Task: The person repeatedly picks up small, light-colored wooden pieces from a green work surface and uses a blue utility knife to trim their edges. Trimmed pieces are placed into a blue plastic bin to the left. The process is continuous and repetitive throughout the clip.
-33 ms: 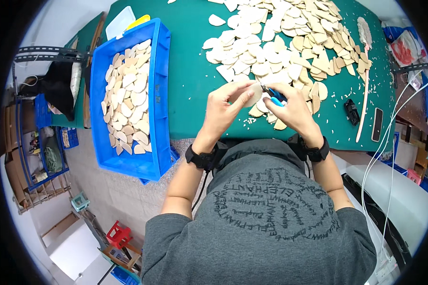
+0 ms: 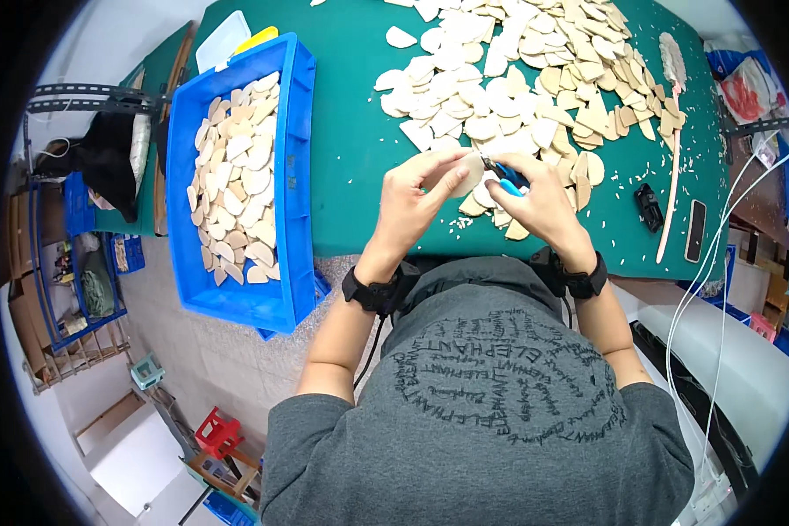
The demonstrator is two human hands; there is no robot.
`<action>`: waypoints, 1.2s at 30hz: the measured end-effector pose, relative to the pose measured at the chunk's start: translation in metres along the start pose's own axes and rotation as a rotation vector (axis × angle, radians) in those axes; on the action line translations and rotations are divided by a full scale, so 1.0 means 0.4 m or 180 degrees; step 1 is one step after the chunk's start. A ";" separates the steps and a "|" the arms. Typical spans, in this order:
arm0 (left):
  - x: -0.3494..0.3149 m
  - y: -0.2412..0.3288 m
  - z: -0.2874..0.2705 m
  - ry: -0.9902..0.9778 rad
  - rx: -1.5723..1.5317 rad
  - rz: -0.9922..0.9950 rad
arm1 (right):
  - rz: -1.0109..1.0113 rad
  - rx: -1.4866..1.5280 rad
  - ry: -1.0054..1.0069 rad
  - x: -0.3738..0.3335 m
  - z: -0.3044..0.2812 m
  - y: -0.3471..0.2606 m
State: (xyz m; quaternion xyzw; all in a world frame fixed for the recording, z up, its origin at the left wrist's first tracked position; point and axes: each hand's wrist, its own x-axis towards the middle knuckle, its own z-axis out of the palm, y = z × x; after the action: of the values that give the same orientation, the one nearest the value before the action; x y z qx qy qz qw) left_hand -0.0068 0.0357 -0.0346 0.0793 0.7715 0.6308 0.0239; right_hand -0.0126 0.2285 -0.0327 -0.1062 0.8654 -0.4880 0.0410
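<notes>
My left hand [image 2: 421, 195] pinches a pale, flat, rounded wooden-looking piece [image 2: 472, 174] between thumb and fingers. Closed around blue-handled nippers [image 2: 510, 178], my right hand [image 2: 539, 200] brings their dark jaws against the edge of that piece. The fingers partly cover the jaws. Just beyond both hands spreads a big pile of similar pale pieces [image 2: 500, 101], many of them half-round. Small pale chips [image 2: 458, 226] lie on the table close to my hands.
Left of me a blue plastic crate [image 2: 295, 175] holds many pale pieces. On the green-covered table [image 2: 346, 114] at right lie a long-handled duster [image 2: 672, 167], a small black object [image 2: 648, 207] and a phone [image 2: 695, 231]. White cables [image 2: 719, 237] hang at far right. A red stool [image 2: 219, 432] stands on the floor.
</notes>
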 end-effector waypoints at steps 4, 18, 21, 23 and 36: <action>-0.008 0.004 0.000 0.0143 0.0088 0.0065 | -0.0161 -0.0052 0.0031 0.004 0.003 -0.003; -0.010 0.001 -0.007 0.0057 0.0113 0.0139 | 0.0052 0.0119 -0.0162 0.005 0.008 0.012; -0.012 0.000 -0.015 0.0043 0.0163 0.0109 | 0.0299 0.0232 -0.0384 0.010 0.009 0.009; -0.015 -0.002 -0.019 0.0054 0.0113 0.0002 | 0.0354 0.0340 -0.0436 0.010 0.015 0.009; -0.021 -0.143 -0.368 0.2316 0.2759 -0.0111 | 0.0878 0.0659 -0.0323 0.000 -0.020 0.031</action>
State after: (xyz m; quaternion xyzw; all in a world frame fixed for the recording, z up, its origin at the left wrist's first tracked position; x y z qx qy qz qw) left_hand -0.0239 -0.1194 -0.0611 -0.1534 0.9197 0.2425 -0.2680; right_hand -0.0158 0.2414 -0.0393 -0.0061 0.8137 -0.5583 0.1619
